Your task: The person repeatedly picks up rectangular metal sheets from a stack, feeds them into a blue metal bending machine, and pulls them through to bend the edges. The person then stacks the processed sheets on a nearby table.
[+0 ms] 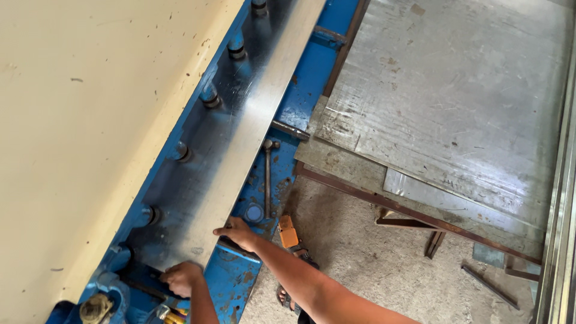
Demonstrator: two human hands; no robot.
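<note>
A long shiny metal strip (pixel 258 108) lies along the bed of a blue machine (pixel 312 72), running from the top middle down to the lower left. My right hand (pixel 238 233) rests with spread fingers on the strip's near right edge. My left hand (pixel 182 278) grips the strip's near end, close to the machine's lower left corner. A row of round hold-down pins (pixel 210 96) stands over the strip along the machine's cream cover (pixel 90 120).
A hammer (pixel 267 174) lies on the blue bed beside the strip. An orange block (pixel 288 231) sits by my sandalled foot (pixel 294 282) on the concrete floor. Stacked grey metal sheets (pixel 450 102) rest on a rusty frame at right. Long metal profiles (pixel 561 210) line the right edge.
</note>
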